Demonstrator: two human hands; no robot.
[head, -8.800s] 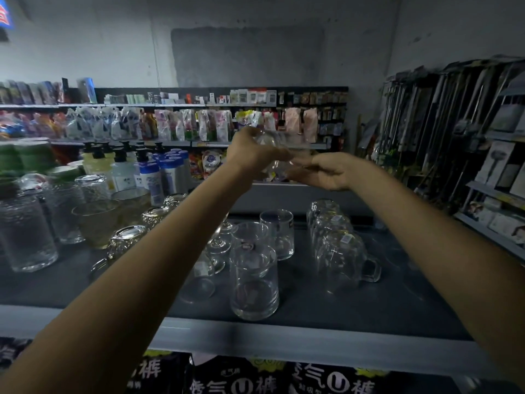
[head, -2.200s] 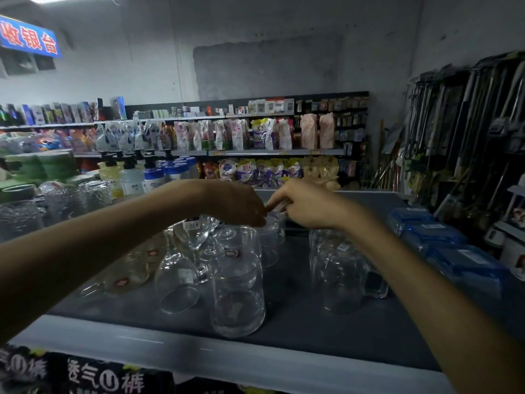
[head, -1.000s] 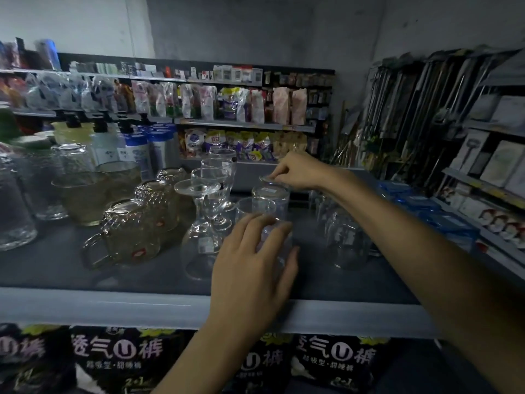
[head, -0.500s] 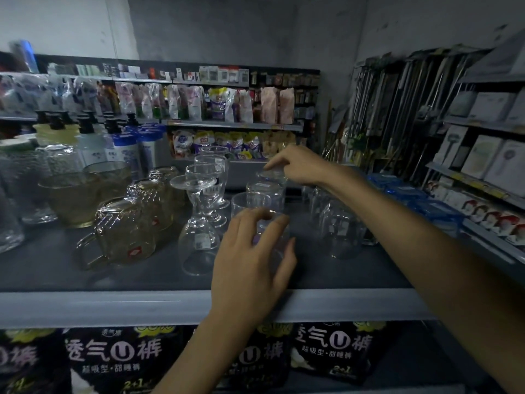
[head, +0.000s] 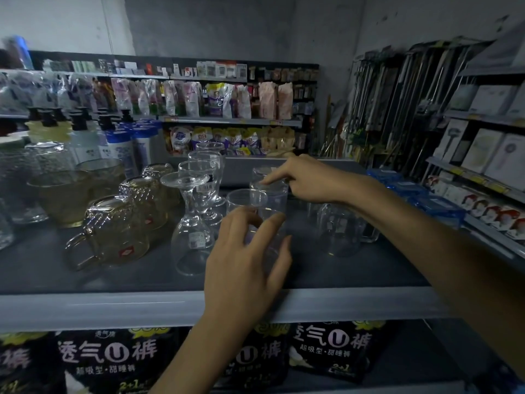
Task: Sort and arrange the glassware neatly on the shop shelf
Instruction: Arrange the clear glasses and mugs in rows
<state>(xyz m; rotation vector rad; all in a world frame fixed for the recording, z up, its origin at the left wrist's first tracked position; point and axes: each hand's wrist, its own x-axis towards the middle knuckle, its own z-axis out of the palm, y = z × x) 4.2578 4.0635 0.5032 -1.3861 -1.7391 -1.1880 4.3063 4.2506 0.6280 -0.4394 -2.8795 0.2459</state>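
Front tumbler (head: 241,201) sat cupped in our left hand (head: 247,260), rear tumbler (head: 277,194) pinched by our right hand (head: 309,182); sliding either could topple the goblet (head: 193,231) at nine o'clock.

Front tumbler (head: 246,198) and rear tumbler (head: 274,198): clear, smooth, glossy glass. Stemmed glasses (head: 193,234): same finish, with paper stickers (head: 196,239). Mugs (head: 113,231): amber-tinted glass, dimpled relief. Shelf (head: 85,270): dark matt top, smooth pale grey front edge. Packs (head: 108,356) beneath: glossy printed plastic film. Wall (head: 213,24): rough grey plaster.
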